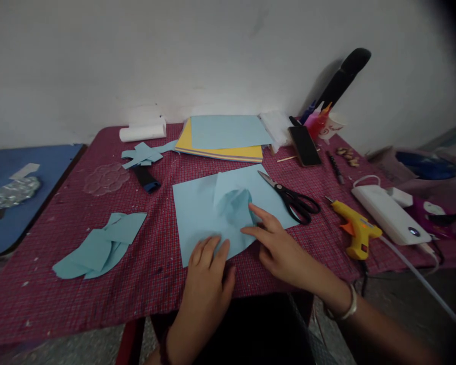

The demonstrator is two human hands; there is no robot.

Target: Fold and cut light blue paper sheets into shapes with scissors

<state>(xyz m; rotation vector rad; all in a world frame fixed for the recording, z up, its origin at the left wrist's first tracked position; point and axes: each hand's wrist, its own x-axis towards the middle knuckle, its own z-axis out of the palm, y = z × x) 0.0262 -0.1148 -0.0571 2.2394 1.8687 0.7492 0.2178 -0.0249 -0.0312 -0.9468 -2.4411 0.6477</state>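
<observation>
The left hand (pixel 209 274) is laid flat, nothing gripped, on the near edge of a pale-blue sheet (pixel 195 208), spread lengthwise across the bench (pixel 155 284). A curled blue flap (pixel 233 205) is raised ahead and rightward of it, nearer the right hand (pixel 279 248), whose parted fingers are held at its right side.
</observation>
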